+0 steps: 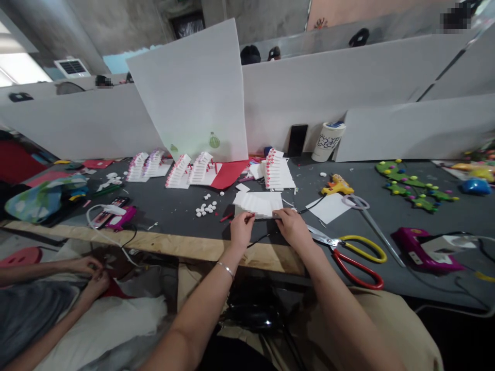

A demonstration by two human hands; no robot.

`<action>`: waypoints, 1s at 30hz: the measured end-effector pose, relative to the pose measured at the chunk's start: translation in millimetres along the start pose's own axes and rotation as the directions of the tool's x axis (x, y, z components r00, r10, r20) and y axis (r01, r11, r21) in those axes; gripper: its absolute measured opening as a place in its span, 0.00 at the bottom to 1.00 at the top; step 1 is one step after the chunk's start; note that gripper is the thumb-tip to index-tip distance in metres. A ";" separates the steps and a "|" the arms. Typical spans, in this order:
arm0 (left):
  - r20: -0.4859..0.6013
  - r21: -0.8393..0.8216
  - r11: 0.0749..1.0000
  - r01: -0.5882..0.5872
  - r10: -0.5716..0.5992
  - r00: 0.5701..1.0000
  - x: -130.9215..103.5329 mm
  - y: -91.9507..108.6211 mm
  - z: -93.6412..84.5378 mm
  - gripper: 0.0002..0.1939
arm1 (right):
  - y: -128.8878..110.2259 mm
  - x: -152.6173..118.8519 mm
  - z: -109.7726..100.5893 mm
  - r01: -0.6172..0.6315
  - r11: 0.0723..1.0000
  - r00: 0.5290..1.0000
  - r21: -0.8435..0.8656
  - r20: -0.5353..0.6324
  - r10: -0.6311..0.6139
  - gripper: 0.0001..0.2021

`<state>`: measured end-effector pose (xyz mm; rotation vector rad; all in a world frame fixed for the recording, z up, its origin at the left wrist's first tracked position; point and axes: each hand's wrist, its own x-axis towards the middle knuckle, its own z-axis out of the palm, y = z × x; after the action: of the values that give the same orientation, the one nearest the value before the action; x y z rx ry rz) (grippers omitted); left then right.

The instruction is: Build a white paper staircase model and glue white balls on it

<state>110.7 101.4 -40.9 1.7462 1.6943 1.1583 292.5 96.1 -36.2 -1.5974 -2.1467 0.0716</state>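
Observation:
In the head view, a white stepped piece of overlapping strips (257,202) lies on the dark table in front of me. My left hand (241,230) is at its near left corner, thumb and finger pinched on a tiny red piece, mostly hidden by the fingertips. At the near right corner, my right hand (293,225) has its fingers closed on the piece's edge. A small red strip (226,217) and several white round pieces (206,208) lie to the left. Behind stands a similar stepped piece with red dots (274,172).
Scissors with red and yellow handles (358,257) lie right of my right forearm. Beyond are a yellow glue gun (337,184), a white card (328,207), a phone (297,140) and a cup (328,141). Another person's hands (93,273) are at lower left.

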 end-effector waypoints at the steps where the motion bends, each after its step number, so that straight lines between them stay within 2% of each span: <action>1: 0.001 0.005 1.000 0.001 -0.001 1.000 0.4 -0.3 0.0 0.03 | -0.4 0.1 -0.3 0.000 1.000 1.000 -0.002 0.002 0.000 0.15; 19: 0.023 0.078 0.997 -0.004 0.002 1.000 9.3 -5.5 -1.7 0.04 | 0.0 -1.3 4.4 0.003 1.000 1.000 -0.023 -0.002 -0.003 0.15; 30: 0.073 0.007 0.998 0.061 -0.061 0.995 11.0 -4.8 -2.4 0.07 | -1.2 -1.6 3.7 0.002 1.000 1.000 -0.028 0.006 -0.001 0.14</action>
<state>104.9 112.1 -40.6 1.7059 1.6959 1.0516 290.3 95.1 -39.7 -1.6130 -2.1621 0.0459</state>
